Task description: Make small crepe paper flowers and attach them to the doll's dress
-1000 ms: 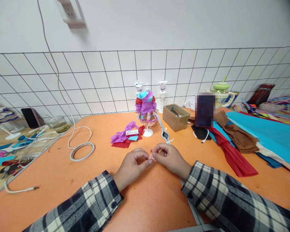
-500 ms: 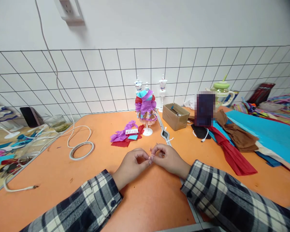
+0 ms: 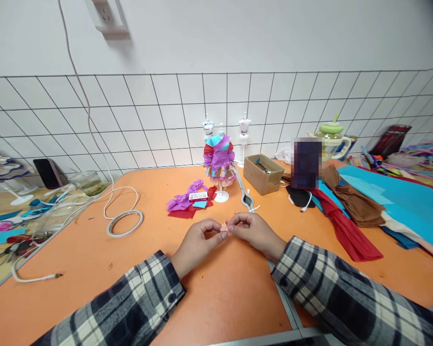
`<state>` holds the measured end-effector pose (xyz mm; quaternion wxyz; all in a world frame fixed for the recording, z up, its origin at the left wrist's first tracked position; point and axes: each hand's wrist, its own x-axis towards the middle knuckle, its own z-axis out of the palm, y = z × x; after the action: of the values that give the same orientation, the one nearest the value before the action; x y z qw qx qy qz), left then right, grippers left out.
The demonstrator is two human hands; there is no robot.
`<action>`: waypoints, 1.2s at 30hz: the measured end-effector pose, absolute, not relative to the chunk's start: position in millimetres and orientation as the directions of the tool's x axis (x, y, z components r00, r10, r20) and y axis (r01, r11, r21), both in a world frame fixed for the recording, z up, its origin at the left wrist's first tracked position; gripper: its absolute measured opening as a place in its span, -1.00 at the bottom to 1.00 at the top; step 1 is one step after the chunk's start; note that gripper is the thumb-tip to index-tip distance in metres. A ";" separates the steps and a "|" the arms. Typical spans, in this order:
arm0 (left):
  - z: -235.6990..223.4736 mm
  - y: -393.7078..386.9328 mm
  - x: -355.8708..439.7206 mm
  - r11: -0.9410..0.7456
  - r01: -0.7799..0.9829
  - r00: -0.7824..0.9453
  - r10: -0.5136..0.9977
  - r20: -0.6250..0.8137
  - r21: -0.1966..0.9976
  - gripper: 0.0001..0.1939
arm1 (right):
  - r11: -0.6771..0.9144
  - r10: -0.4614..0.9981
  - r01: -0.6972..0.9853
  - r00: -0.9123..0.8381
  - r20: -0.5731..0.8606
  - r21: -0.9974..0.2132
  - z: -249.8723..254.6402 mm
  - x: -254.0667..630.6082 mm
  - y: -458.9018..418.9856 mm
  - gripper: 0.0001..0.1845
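Between my two hands is a small, crinkled, peach-coloured piece, which looks like crepe paper. My left hand pinches it from the left with thumb and forefinger. From the right, my right hand closes its fingertips on the other edge. Beyond my hands stands a small dress form in a ruffled purple, blue and red dress on a white base. Purple crepe scraps lie to its left, along with red pieces and a small white-and-red box.
A roll of tape and a white cable lie on the left. An open cardboard box stands behind my right hand. Red, brown and blue paper sheets spread over the right side. Two bare dress forms stand near the tiled wall.
The fingertips have parted slightly, and more of the peach piece shows between them. The whole view has shifted a little.
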<state>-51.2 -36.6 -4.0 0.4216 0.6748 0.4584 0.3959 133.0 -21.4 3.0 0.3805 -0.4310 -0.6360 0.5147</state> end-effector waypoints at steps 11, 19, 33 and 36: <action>-4.2 -32.9 -47.4 -0.284 0.289 0.187 0.953 0.237 0.914 -0.76 | -0.016 0.938 0.036 -0.346 -0.027 -0.999 -3.6 125.0 -23.1 -0.68; -3.3 -33.4 -44.5 -0.337 0.355 0.100 0.941 0.323 0.872 -0.78 | -0.138 0.953 -0.209 -0.294 -0.073 -0.968 -1.9 116.0 -27.3 -0.56; -2.7 -45.1 -43.1 -0.346 0.369 0.171 0.938 0.303 0.863 -0.84 | -0.228 0.927 -0.248 -0.350 -0.132 -0.941 -6.1 114.5 -27.0 -0.57; -7.2 -41.9 -50.4 -0.353 0.332 0.177 0.934 0.310 0.875 -0.71 | -0.162 0.950 -0.222 -0.299 -0.091 -0.962 1.7 120.3 -20.2 -0.54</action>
<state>-50.4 -41.9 -7.2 0.3359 0.6897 0.4589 0.4482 120.3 -20.2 1.7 0.4469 -0.3886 -0.4685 0.6556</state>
